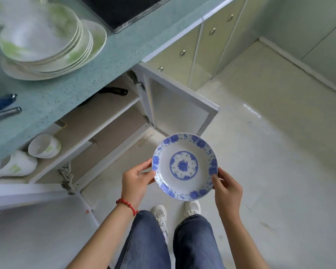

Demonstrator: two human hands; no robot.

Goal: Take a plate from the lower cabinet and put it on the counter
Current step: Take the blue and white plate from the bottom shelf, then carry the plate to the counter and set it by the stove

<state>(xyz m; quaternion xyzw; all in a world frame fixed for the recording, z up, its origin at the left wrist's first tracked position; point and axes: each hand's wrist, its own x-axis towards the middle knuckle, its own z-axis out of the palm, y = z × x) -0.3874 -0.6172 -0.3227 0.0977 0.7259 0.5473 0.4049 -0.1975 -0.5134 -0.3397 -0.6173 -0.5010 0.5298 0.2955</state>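
Note:
I hold a white plate with a blue flower pattern (184, 166) face up over the floor, in front of the open lower cabinet (105, 121). My left hand (137, 181) grips its left rim and my right hand (226, 188) grips its right rim. The green speckled counter (97, 61) runs above the cabinet at the upper left, well away from the plate.
A stack of white and green plates (47, 45) sits on the counter at the far left, beside a black hob (124, 8). White bowls (44, 146) lie on the cabinet shelf. Both cabinet doors (175, 101) stand open. My feet (177, 212) stand on the pale floor.

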